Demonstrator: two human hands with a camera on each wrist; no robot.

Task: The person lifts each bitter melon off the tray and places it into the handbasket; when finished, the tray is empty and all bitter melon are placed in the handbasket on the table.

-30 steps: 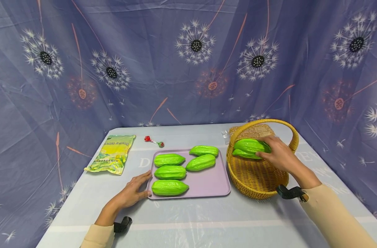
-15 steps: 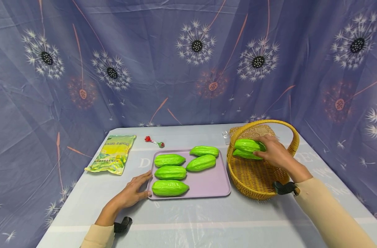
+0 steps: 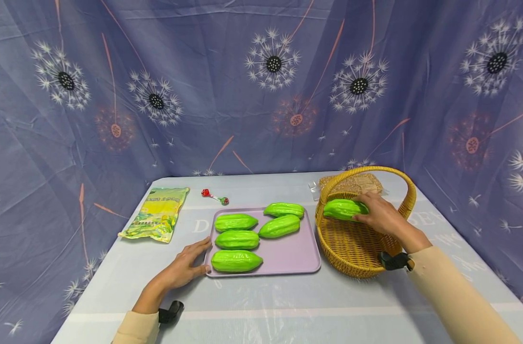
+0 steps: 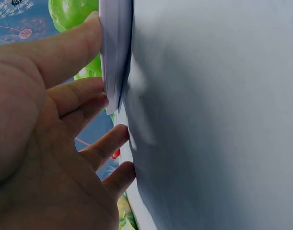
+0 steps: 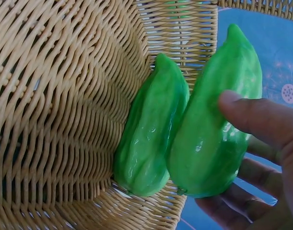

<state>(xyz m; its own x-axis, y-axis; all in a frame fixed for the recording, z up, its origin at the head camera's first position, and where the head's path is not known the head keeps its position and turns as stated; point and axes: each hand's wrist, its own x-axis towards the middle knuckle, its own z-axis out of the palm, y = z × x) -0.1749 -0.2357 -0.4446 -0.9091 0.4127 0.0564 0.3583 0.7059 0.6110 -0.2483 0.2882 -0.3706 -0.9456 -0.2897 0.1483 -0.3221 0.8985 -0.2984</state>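
Observation:
My right hand holds a green ridged gourd between thumb and fingers, inside the yellow wicker basket near its back wall. The right wrist view shows a second green gourd lying against the weave beside the held one; from the head it is mostly hidden. On the left, a lilac tray carries several like gourds, three of them in a column along its left side. With fairly straight fingers, my left hand touches the tray's left edge; its thumb is by the near corner.
A yellow-green packet lies at the table's left. Behind the tray is a small red and green trinket. A clear bag of brown grains lies behind the basket, whose tall handle arches over the opening.
My right hand has moved slightly left and lowered the held gourd in the basket, so it now covers the other gourd from the head view. My left hand stays at the tray.

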